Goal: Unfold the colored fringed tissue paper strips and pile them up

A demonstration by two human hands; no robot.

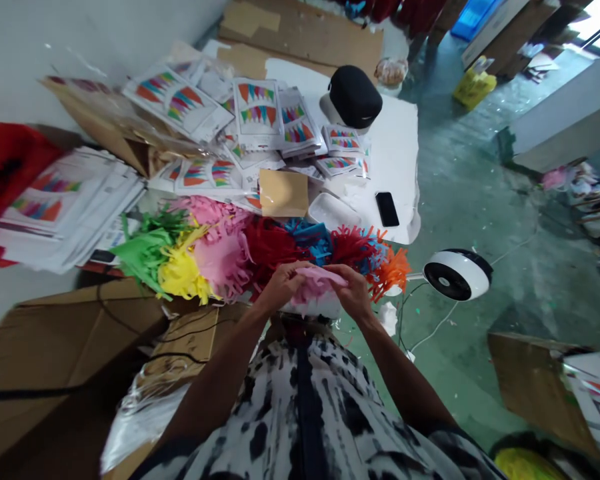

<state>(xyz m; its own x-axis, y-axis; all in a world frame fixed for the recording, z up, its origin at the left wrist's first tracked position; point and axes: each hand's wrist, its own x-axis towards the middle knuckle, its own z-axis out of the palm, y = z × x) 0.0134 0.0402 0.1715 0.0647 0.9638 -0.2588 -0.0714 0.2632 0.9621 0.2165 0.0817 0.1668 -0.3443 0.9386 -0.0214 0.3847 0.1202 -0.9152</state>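
The person stands before a white table (401, 150) and holds a pink fringed piece (320, 275) with both hands, close in front of the body, at the near edge of the table. The left hand (283, 285) grasps one end of this piece between the thumb and the fingers; the right hand (353, 288) pinches the other end in a similar way, so the piece is stretched between the two hands and its strips hang below. Just beyond the hands, a row of fringed bunches lies along the table edge: from the left side there is a green bunch (145, 257), a yellow bunch (183, 270), a pink bunch (223, 260), a dark red bunch (270, 245), a blue bunch (310, 241), a red bunch (351, 245) and, at the right end, an orange bunch (393, 270). Behind this row are a brown rectangular piece (283, 193), a white tray (333, 211) and, to the right, a dark phone (387, 209). Farther back, many packets (257, 115) with printed coloured pennants are lying one over another, and near them stands a black rounded object (356, 97). To the right of the table, a white and black fan (457, 275) is seen above the green floor (460, 173).
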